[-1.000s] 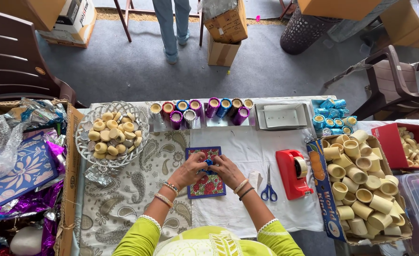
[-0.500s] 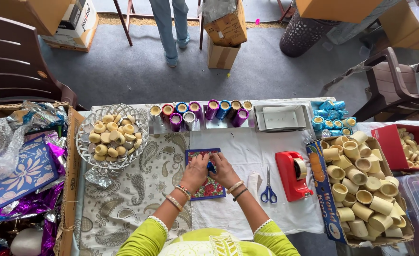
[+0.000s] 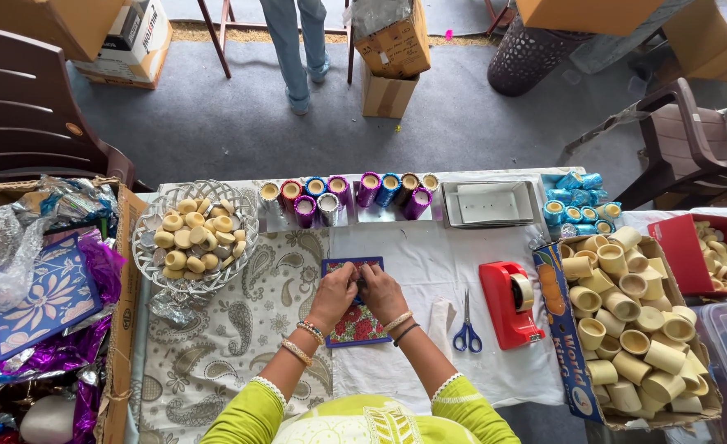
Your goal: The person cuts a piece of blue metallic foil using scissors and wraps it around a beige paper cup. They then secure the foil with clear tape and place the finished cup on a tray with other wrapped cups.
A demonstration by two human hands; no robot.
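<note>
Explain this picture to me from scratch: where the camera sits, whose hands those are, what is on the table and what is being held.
There is no machine here. The camera is worn on a person's head and looks straight down, so the green sleeves at the bottom are that person's own arms. The left hand and right hand meet over a sheet of floral wrapping paper with a blue border, working on something small between them that the fingers hide. On the table lie blue-handled scissors and a red tape dispenser. To the left stands a wire bowl of pale round pieces. Along the far edge runs a row of foil-wrapped cylinders. To the right, a cardboard box holds plain cream cylinders. The jeans-clad legs at the top belong to someone else.
</note>
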